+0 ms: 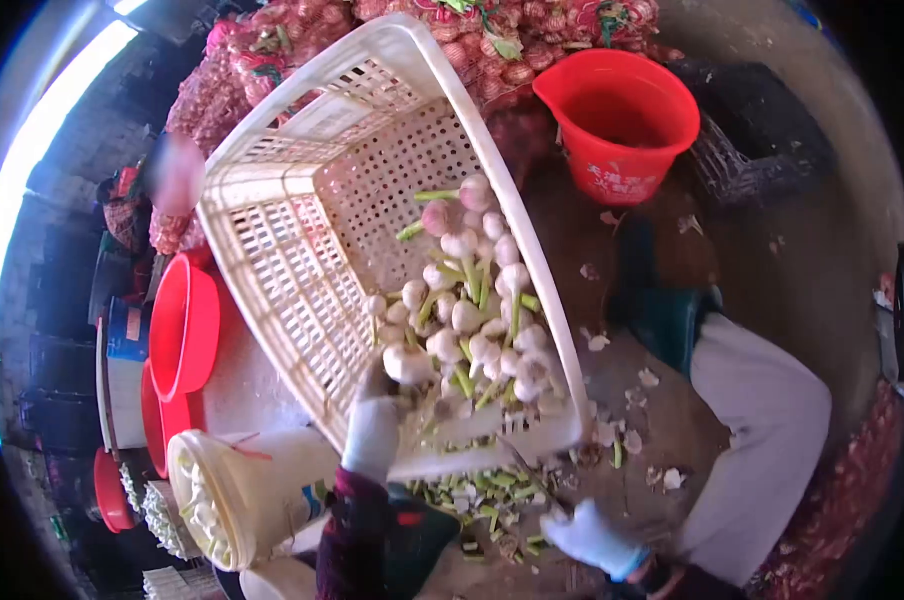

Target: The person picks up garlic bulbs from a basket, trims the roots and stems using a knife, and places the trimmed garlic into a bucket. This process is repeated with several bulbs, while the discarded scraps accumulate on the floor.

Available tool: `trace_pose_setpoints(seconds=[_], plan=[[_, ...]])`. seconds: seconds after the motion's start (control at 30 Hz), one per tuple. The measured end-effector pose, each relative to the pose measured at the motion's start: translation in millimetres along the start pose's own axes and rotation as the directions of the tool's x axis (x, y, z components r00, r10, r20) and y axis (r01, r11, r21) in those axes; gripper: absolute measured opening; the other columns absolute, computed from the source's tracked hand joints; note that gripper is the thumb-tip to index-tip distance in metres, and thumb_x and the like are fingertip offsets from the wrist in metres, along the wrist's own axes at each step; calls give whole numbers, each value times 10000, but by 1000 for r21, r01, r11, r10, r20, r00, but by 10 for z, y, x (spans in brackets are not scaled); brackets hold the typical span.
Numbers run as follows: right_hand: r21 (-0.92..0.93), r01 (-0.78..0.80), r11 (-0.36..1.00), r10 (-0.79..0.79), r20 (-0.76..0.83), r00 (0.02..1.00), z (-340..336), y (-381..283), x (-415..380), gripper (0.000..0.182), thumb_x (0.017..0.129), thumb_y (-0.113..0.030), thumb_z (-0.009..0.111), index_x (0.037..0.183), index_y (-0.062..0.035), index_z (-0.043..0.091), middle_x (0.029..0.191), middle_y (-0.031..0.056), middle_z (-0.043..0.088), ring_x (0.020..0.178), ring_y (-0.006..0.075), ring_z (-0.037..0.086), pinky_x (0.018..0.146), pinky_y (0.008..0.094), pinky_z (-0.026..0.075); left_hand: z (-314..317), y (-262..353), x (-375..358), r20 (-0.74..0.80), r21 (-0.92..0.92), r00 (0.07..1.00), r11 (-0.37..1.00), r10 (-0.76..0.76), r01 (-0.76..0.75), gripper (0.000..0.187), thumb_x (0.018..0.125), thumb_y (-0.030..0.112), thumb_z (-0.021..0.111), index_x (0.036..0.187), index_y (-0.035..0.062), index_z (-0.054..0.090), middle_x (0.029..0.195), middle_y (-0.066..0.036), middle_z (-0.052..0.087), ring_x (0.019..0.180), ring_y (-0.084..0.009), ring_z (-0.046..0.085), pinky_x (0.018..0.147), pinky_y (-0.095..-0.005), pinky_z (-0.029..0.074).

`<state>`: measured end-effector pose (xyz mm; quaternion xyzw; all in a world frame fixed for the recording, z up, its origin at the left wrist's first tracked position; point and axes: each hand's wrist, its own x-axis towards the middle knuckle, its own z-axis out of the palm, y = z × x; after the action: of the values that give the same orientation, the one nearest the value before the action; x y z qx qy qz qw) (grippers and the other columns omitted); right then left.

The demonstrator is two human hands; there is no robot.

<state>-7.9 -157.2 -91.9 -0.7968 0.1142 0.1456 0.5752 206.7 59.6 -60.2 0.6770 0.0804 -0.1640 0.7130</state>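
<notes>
1. So, far left, red basins are stacked on edge, and a white bucket below them is already packed with trimmed garlic.
2. The left hand, gloved, is reached into the tilted white crate, fingers closed around a garlic bulb at the heap's near edge.
3. A good pile of untrimmed garlic, green stems on, is still left in the crate, so maybe halfway done.
4. Cut stems are scattered on the floor.
5. The right hand, gloved, is held low and loosely curled; anything pinched can't be made out.
6. A red bucket is seen upper right.
</notes>
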Motion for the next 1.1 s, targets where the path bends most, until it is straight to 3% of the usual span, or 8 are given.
trace_pose_setpoints(seconds=[0.07,0.27,0.37,0.47,0.83,0.87,0.93,1.1], plan=[[-123,133,983,-147,-110,983,-60,-136,-59,119,746,-169,636,755,-53,607,592,151,574,550,364,581,535,437,449,235,-18,-921,-51,-44,987,988,-150,147,714,599,-120,475,1306,-25,451,1066,-96,593,898,-169,579,722,-240,479],[-351,435,829,-439,73,896,-207,-452,-475,198,648,-145,695,783,-83,563,695,115,581,619,350,603,548,447,475,357,-81,-2207,-5,-231,995,969,-95,91,590,673,-43,583,1244,32,455,1070,-93,585,963,-205,621,827,-337,540],[-445,542,713,-506,209,837,-199,-436,-607,233,626,-157,717,783,-103,553,699,98,573,616,324,610,541,439,479,310,-97,-2487,-14,62,998,996,68,-67,677,785,304,737,1303,46,387,1104,-93,566,992,-194,611,845,-325,531],[-395,584,709,-541,225,810,-167,-413,-697,216,616,-129,693,774,-108,547,702,94,563,618,322,606,535,442,474,409,-27,-2651,-179,-121,983,992,-42,20,788,673,385,827,1236,26,409,1076,-73,564,958,-169,605,825,-296,527],[-375,459,806,-389,249,887,196,210,-349,100,698,-96,578,798,-88,578,724,118,603,668,347,623,567,467,482,300,-409,-2413,-274,146,960,984,-56,99,505,665,233,751,1042,7,502,883,-39,558,791,-115,552,728,-246,479],[-554,209,806,-64,269,961,195,246,-228,112,729,-125,554,815,-107,623,704,152,641,695,343,654,599,449,515,309,-358,-2445,-236,224,972,972,-12,66,507,637,201,731,1045,4,503,884,-42,555,786,-120,549,729,-249,474],[-573,174,801,-33,248,968,238,563,-126,158,740,-142,548,849,-92,650,729,182,657,729,366,657,633,470,519,304,-178,-2434,-172,292,984,956,41,11,519,590,143,681,1056,3,500,897,-47,554,799,-130,546,728,-260,469],[-351,105,931,-57,145,988,113,-13,-356,219,747,-181,612,933,-82,670,742,196,650,713,357,651,647,445,517,325,-150,-2489,-320,-81,947,997,-9,-18,559,628,63,681,1149,4,487,945,-53,566,853,-140,556,768,-270,473]])
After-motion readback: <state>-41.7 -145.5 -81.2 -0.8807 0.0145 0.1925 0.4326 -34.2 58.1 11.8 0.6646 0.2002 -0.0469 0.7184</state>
